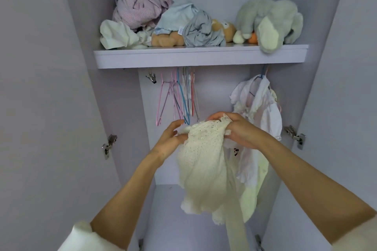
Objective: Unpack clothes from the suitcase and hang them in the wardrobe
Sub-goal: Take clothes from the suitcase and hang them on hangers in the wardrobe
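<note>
I hold a cream lace garment (pixel 204 161) up in front of the open wardrobe. My left hand (pixel 170 138) grips its upper left edge and my right hand (pixel 240 130) pinches its lace top edge. The garment hangs down between my forearms, with a long strip trailing toward the bottom. Behind it, several empty pink and blue wire hangers (pixel 179 98) hang under the shelf. To the right, white clothes (pixel 259 106) hang on a blue hanger, partly hidden by my right hand. No suitcase is in view.
The lilac shelf (pixel 200 56) carries crumpled clothes: a pink striped bundle (pixel 138 4), pale blue and grey pieces (pixel 191 24), plus a grey plush toy (pixel 269 20) overhanging the edge. Both wardrobe doors stand open, with metal hinges at left (pixel 109 145) and right (pixel 295 135).
</note>
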`<state>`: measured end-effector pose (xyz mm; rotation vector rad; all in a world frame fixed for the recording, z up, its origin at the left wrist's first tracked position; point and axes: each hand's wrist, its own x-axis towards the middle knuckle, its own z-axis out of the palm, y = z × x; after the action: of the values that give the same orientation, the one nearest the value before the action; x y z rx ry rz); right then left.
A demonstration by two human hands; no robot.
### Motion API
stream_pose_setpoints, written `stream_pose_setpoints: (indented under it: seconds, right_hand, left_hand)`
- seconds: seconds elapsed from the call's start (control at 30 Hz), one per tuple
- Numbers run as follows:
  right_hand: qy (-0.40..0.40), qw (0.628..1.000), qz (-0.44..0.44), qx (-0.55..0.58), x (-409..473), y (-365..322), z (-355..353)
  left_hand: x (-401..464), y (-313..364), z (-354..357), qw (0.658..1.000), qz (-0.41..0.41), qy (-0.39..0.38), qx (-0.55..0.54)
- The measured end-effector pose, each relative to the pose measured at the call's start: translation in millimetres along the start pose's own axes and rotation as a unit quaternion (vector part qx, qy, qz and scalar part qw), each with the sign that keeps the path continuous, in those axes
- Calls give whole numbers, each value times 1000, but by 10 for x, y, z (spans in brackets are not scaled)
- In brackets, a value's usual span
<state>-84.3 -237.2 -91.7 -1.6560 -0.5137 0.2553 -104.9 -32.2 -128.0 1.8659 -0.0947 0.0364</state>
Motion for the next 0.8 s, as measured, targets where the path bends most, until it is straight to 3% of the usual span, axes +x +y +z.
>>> stream_pose_setpoints:
  seconds: [0.1, 0.2, 0.27, 0.4, 0.53, 0.67, 0.73, 0.8]
  right_hand:
    - [3, 995, 22, 99, 22, 20, -70]
    - [-1, 991, 14, 133, 32, 3, -104]
    - [15, 992, 3, 129, 8, 0, -162]
    - [165, 985, -35, -32, -45, 60, -327]
    - [328, 927, -36, -177, -46, 228, -530]
    - [356, 889, 0, -289, -43, 421, -609]
    - [369, 891, 16, -263, -11, 454, -572]
    - [385, 897, 27, -216, 47, 454, -535]
  left_hand:
    - [55, -15, 66, 997, 1, -71, -12]
    - [57, -26, 185, 978, -32, -203, 31]
    - [53, -25, 271, 972, -62, -220, 55]
    - [136, -40, 296, 995, -46, -47, 75]
    - [299, -206, 66, 989, -65, 123, 48]
    - [353, -368, -178, 963, -94, 206, 148]
    - [333, -408, -284, 943, -95, 231, 217]
    - [342, -451, -413, 940, -95, 244, 219]
